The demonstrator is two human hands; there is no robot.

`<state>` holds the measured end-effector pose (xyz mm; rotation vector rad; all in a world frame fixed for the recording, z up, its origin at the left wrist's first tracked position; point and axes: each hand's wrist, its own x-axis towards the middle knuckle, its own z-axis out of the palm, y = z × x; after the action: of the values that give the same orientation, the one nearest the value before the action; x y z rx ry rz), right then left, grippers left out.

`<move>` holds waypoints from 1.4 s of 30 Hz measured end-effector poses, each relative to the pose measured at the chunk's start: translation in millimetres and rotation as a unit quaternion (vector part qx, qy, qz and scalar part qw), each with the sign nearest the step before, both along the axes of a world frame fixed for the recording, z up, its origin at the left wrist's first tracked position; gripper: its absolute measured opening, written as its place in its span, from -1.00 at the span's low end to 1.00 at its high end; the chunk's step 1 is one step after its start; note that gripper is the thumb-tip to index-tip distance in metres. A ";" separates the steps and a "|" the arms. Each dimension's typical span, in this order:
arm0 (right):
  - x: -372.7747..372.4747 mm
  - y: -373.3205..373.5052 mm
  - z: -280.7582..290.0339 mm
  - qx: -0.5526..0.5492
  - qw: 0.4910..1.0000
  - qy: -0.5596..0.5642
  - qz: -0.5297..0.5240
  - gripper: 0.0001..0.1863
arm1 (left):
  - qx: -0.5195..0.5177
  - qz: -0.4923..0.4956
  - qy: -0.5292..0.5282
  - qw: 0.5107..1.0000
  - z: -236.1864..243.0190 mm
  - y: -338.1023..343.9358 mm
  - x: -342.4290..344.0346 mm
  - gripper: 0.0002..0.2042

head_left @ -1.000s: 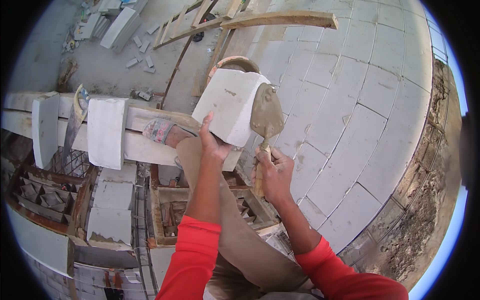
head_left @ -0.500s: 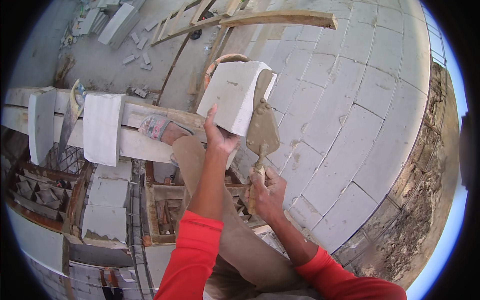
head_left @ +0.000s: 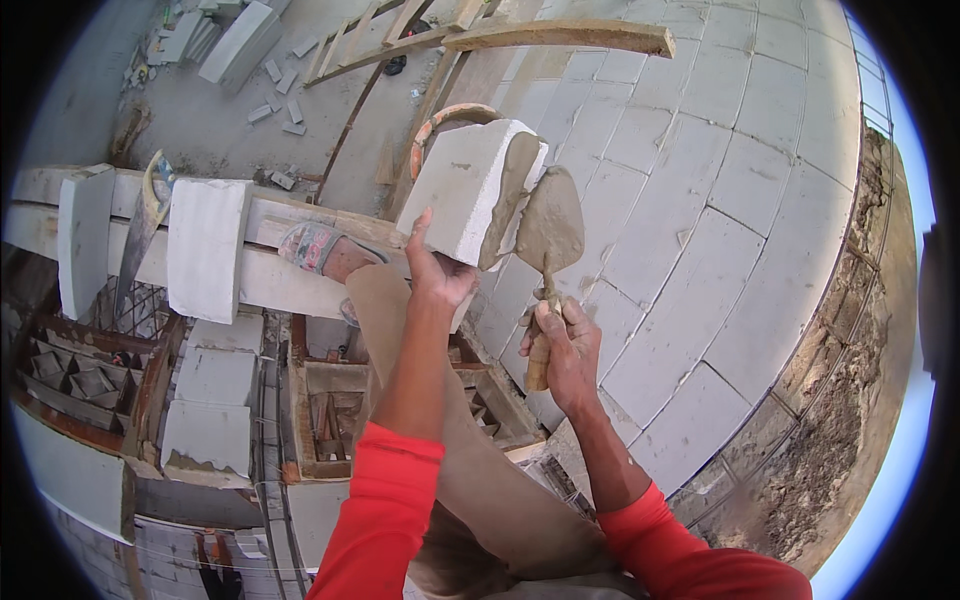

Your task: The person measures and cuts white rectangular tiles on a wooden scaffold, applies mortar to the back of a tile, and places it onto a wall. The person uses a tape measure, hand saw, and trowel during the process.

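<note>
My left hand [head_left: 440, 270] is closed around the lower end of a white lightweight block [head_left: 450, 190], its thumb on the broad face. Grey mortar [head_left: 508, 205] lies in a strip along the block's right-hand narrow side. My right hand [head_left: 565, 350] grips the wooden handle of a trowel [head_left: 551, 225], whose blade points up beside the block and is coated with mortar. The blade is close to the mortared side; whether it touches there I cannot tell. Behind the block the rim of an orange bucket [head_left: 425, 130] shows in part.
A block wall [head_left: 690, 240] rises on the right. On the left, planks [head_left: 270, 275] bear my sandalled foot [head_left: 320, 250], a standing block [head_left: 208, 245] and a handsaw [head_left: 145, 225]. Below are wooden-framed openings [head_left: 325, 380]. A timber beam [head_left: 560, 38] crosses the top.
The trowel has moved right and slightly down, away from the block's narrow side, and more mortar now shows spread along that side. My left hand keeps the block nearly still.
</note>
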<state>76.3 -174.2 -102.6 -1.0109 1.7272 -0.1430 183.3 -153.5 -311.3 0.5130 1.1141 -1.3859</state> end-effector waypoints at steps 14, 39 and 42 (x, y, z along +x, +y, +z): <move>-61.2 -43.7 -12.0 0.019 0.944 0.053 0.324 -0.77 | 0.029 0.033 0.030 0.999 13.6 1.4 12.1 -0.28; -30.5 -66.9 -210.2 0.049 0.751 0.283 0.594 -0.59 | 0.073 0.118 -0.237 0.961 104.1 163.8 139.2 -0.38; -23.7 -67.5 -161.2 -0.032 0.776 0.203 0.597 -0.57 | 0.080 0.125 -0.212 0.966 155.1 194.4 140.2 -0.34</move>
<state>52.6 -241.7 -263.9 -2.1105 1.1116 0.8993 323.6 40.9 -156.2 0.7216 0.9052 -0.9147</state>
